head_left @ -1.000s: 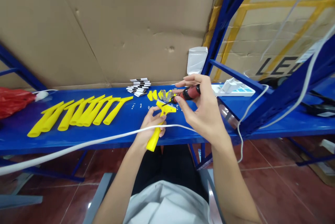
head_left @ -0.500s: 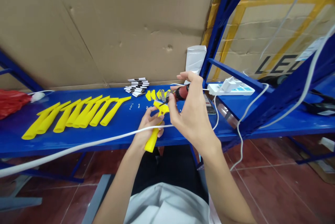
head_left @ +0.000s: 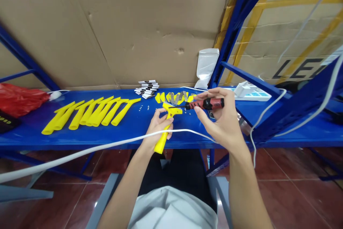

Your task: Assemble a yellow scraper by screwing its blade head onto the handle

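A yellow scraper handle (head_left: 161,141) with a wide, forked head is tilted in my left hand (head_left: 157,126), whose fingers wrap round its neck. My right hand (head_left: 223,122) grips a red and black screwdriver (head_left: 205,104) lying nearly level. The screwdriver's thin shaft points left, its tip at the handle's head; whether it sits in a screw I cannot tell. Just behind, small yellow pieces (head_left: 162,97) and metal blades (head_left: 178,98) lie in a row on the blue table. Several tiny screws (head_left: 148,108) are scattered in front of them.
Several yellow handles (head_left: 88,113) lie side by side at left. Paper-wrapped pieces (head_left: 146,89) are stacked behind. A white cable (head_left: 107,145) crosses in front of my hands. A power strip (head_left: 257,95) and blue shelf post (head_left: 233,25) stand right; a red bag (head_left: 24,98) lies far left.
The screwdriver has swung to a more level position, and my right hand has moved to the right, away from the handle. My left hand keeps its hold. The view has shifted slightly left.
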